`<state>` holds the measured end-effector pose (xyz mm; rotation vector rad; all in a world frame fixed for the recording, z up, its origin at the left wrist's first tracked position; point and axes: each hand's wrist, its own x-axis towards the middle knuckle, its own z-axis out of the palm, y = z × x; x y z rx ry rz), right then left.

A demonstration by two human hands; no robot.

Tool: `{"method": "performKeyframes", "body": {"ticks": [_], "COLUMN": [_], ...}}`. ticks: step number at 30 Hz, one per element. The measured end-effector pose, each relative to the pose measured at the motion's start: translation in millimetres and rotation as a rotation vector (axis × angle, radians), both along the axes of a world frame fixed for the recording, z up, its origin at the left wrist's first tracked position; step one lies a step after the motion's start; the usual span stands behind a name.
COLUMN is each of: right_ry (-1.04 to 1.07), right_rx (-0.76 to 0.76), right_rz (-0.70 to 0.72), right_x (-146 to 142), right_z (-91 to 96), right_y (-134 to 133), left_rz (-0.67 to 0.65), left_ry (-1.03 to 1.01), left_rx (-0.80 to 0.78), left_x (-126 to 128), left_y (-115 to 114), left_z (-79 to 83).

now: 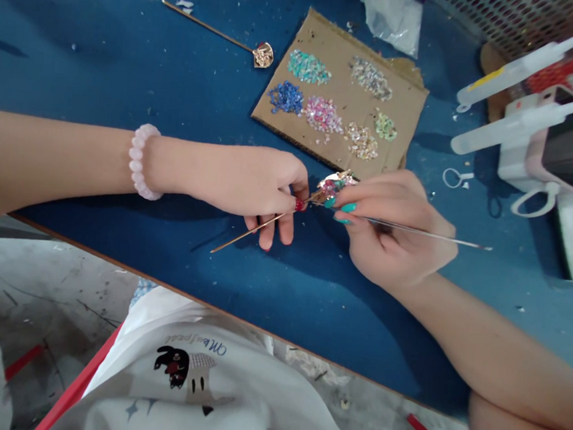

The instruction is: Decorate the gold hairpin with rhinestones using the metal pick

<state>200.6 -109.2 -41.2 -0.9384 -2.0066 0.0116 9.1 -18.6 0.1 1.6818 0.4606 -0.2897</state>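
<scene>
Between thumb and fingers, my left hand [259,182] pinches a gold hairpin [244,236] near its decorated end. The pin's thin stem slants down toward the table's front edge. Its ornamental head [337,182], set with pink, green and pale bits, is partly covered by my right fingers. My right hand [396,224] is closed on a thin metal tool [430,235], held like a pen, its tip at the ornament. Behind both hands lies a cardboard piece [326,49] carrying sorted piles of small chips in turquoise, blue, pink, silver, cream and green.
A second gold hairpin [217,33] lies at the back left. To the right are two white-tipped applicator bottles [504,130], a phone [568,143] on a white box and a grey mesh basket [484,18]. A clear plastic bag [391,17] sits behind the cardboard.
</scene>
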Motion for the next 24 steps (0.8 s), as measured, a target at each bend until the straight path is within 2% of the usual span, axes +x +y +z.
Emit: {"method": "performKeyframes", "body": {"ticks": [4, 6, 12, 16, 20, 24], "right_ry": [-0.001, 0.013, 0.064, 0.127, 0.191, 0.178], "right_rx": [0.024, 0.015, -0.132, -0.213, -0.283, -0.364], "right_rz": [0.032, 0.051, 0.081, 0.105, 0.134, 0.138], "right_x": [2, 2, 0, -1, -1, 2], "right_z": [-0.1, 1.0, 4.4, 4.9, 3.6, 1.0], "right_y": [3, 3, 3, 3, 3, 3], "left_rz": [-0.033, -0.068, -0.12, -0.209, -0.247, -0.259], "left_ry": [0.041, 0.037, -0.14, -0.249, -0.3, -0.326], "left_rx": [0.073, 0.158, 0.627, 0.891, 0.99, 0.987], "left_x": [0, -2, -13, -19, -20, -18], "left_y": [1, 1, 2, 4, 8, 10], "left_z": [2.9, 4.4, 2.8, -0.1, -3.5, -6.0]}}
